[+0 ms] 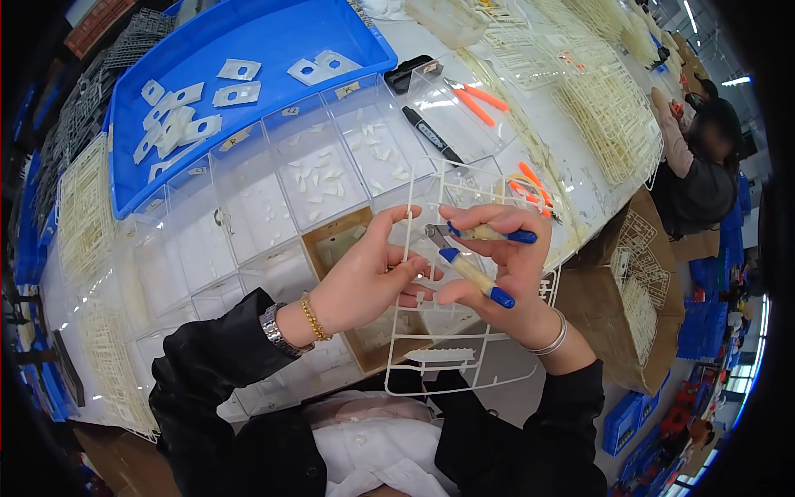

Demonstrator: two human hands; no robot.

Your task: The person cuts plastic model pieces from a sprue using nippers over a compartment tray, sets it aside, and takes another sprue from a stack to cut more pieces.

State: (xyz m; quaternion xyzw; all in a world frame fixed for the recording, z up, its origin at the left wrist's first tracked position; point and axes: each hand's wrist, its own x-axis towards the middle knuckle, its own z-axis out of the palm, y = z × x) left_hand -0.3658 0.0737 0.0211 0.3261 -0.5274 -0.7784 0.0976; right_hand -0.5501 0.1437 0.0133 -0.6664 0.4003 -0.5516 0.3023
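Note:
My left hand (352, 277) pinches a white plastic sprue frame (447, 336) at its left side, with the fingertips among its thin bars. In my right hand (522, 261) is a pair of side cutters (474, 272) with cream and blue handles, the handles spread apart. The cutters' jaws point left, over the frame and close to my left fingertips. A long white toothed part (440, 356) is attached low in the frame. Whether the jaws touch a bar is hard to make out.
Beyond my hands, a clear compartment box (248, 199) holds small white parts. A blue tray (281, 33) with flat white pieces stands behind it. A black marker (432, 135) and orange-handled tools (474, 106) lie nearby. Sprue stacks (609, 112) and a cardboard box (588, 323) are rightward; a person (700, 166) sits beyond.

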